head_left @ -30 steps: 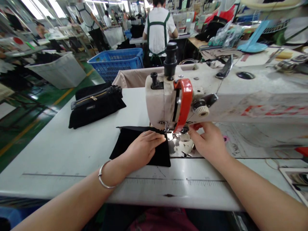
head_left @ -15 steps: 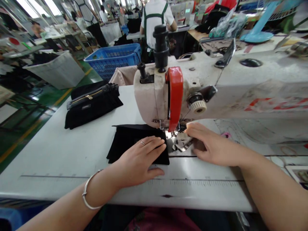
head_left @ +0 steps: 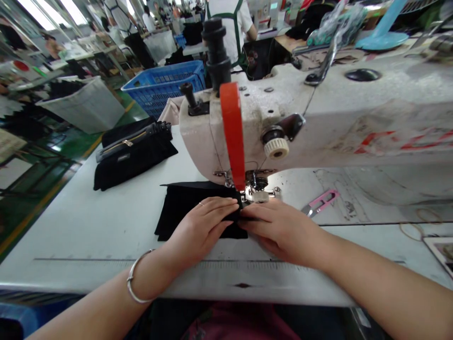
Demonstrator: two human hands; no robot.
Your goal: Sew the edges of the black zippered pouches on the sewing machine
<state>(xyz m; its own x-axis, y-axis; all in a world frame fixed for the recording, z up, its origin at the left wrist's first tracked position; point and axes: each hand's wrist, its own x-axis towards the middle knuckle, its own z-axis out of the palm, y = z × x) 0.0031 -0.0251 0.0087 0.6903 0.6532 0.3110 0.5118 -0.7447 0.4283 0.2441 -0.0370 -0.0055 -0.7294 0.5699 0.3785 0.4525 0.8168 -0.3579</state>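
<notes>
A layered piece of black fabric (head_left: 191, 203) lies on the table at the sewing machine's needle, its right edge beside the presser foot (head_left: 244, 196). My left hand (head_left: 203, 226), with a ring and a bangle at the wrist, rests flat on top with its fingers stretched out. At that right edge, my right hand (head_left: 283, 231) has its fingertips closed on the fabric; its thumb is mostly hidden. The sewing machine (head_left: 201, 141) has a red lever-like part (head_left: 232, 137) hanging in front of the needle area.
Pink-handled thread snips (head_left: 322, 203) lie under the machine arm. A stack of black zippered pieces (head_left: 132, 153) sits on the table's left. Beyond stand a blue crate (head_left: 163, 85), a white bin (head_left: 87, 104) and a person in a white shirt (head_left: 226, 33). A ruler scale (head_left: 226, 265) runs along the front.
My right hand has moved left from the guide beside the presser foot to the fabric's right edge, uncovering the snips. My left hand has shifted slightly left; the view has shifted a little.
</notes>
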